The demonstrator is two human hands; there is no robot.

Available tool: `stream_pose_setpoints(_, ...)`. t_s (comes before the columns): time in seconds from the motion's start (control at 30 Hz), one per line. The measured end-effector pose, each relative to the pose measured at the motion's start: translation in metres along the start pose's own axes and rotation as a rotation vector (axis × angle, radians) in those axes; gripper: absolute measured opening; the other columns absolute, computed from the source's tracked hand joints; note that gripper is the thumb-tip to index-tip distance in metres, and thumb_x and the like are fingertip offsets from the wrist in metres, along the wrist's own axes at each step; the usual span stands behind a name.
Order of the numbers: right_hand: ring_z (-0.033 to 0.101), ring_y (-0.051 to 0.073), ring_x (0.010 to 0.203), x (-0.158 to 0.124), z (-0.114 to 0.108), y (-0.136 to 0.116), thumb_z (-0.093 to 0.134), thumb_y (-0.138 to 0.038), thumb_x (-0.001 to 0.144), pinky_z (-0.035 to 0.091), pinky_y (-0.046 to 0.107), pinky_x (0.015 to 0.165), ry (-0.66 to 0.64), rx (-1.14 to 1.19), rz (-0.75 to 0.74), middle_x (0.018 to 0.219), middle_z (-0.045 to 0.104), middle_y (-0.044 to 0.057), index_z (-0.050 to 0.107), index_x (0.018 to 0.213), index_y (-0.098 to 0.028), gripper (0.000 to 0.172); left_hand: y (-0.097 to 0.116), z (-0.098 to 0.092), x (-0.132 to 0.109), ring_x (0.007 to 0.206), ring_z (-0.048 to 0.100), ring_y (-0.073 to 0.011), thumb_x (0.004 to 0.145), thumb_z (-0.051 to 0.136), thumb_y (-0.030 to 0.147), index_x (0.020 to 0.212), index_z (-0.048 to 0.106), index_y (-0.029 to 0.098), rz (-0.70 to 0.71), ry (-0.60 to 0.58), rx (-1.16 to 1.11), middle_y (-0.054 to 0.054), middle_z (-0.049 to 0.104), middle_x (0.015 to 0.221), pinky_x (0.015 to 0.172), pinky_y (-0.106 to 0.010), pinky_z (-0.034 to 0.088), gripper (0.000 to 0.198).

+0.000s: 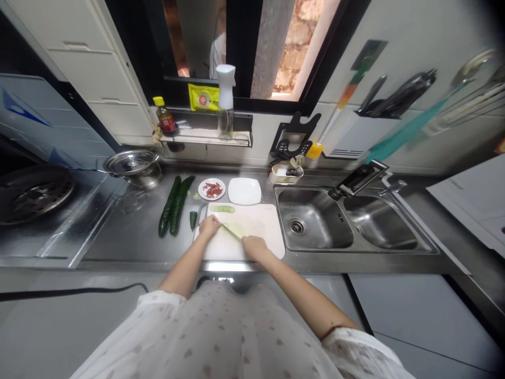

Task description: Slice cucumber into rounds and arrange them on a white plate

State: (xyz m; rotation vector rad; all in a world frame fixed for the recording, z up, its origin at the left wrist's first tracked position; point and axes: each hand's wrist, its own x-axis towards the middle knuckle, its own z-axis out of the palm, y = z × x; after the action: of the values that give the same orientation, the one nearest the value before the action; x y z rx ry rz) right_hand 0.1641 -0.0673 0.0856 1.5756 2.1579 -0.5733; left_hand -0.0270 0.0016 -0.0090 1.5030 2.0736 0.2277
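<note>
My right hand (254,247) is wrapped round the handle of a knife (232,232), whose narrow, greenish-looking blade points up and left over the white cutting board (272,226). At the blade's tip my left hand (210,226) is closed, fingers curled; what they hold, if anything, is hidden. A pale cucumber slice (225,225) lies beside those fingertips. Along the board's far edge runs an overlapping row of cucumber slices (222,209). Just left of the board is a cut cucumber end (193,219), with two whole cucumbers (174,206) farther left.
Behind the board stand a small plate of chopped red pieces (212,189) and a white square dish (244,190). A double sink (315,218) adjoins on the right. To the left are a lidded steel pot (138,167) and a wok (33,192). A rack (240,138) holds bottles above.
</note>
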Motion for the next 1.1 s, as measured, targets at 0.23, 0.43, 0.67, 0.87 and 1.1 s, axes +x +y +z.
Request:
stream_pose_setpoints(0.23,0.066,0.025,0.096,-0.001,0.012,0.009,0.041,-0.01,0.087,0.05,0.033,0.075,0.017,0.041,-0.02,0.101,0.068,0.019,0.065,0.105,-0.011,0.03,-0.001,0.002,0.001,0.09,0.063,-0.0215,0.074,0.062,0.041,0.084,0.064,0.023,0.003,0.006,0.009,-0.005,0.07,0.091,0.074,-0.027,0.043,0.021)
stream_pose_setpoints(0.43,0.066,0.025,0.093,-0.007,0.019,0.016,0.044,-0.011,0.084,0.049,0.032,0.073,-0.013,0.085,0.0,0.099,0.069,0.017,0.064,0.106,-0.012,0.03,0.0,0.002,-0.001,0.088,0.063,-0.0204,0.075,0.062,0.039,0.085,0.063,0.023,0.004,0.005,0.013,-0.004,0.07,0.09,0.073,-0.026,0.042,0.019)
stream_pose_setpoints(0.67,0.065,0.025,0.094,-0.016,0.026,0.017,0.039,-0.012,0.087,0.047,0.032,0.073,0.015,0.113,0.005,0.101,0.068,0.017,0.063,0.107,-0.012,0.031,0.0,0.007,-0.005,0.089,0.062,-0.0204,0.079,0.056,0.036,0.088,0.062,0.024,0.014,0.04,0.033,-0.004,0.07,0.09,0.073,-0.026,0.042,0.016)
stream_pose_setpoints(0.87,0.065,0.024,0.095,-0.025,0.028,0.024,0.04,-0.015,0.089,0.046,0.03,0.072,-0.025,0.133,0.043,0.104,0.067,0.017,0.063,0.107,-0.013,0.03,0.001,0.006,-0.008,0.089,0.062,-0.0204,0.082,0.053,0.037,0.089,0.061,0.024,0.024,0.031,0.051,-0.004,0.069,0.09,0.072,-0.026,0.041,0.016)
stream_pose_setpoints(1.1,0.063,0.02,0.09,-0.028,0.045,0.033,0.038,-0.024,0.093,0.039,0.026,0.069,0.073,0.186,0.047,0.098,0.068,0.012,0.062,0.102,-0.016,0.026,-0.004,0.017,-0.028,0.097,0.059,-0.0198,0.089,0.046,0.034,0.107,0.059,0.021,0.208,0.133,0.053,-0.007,0.066,0.102,0.083,-0.027,0.04,0.025)
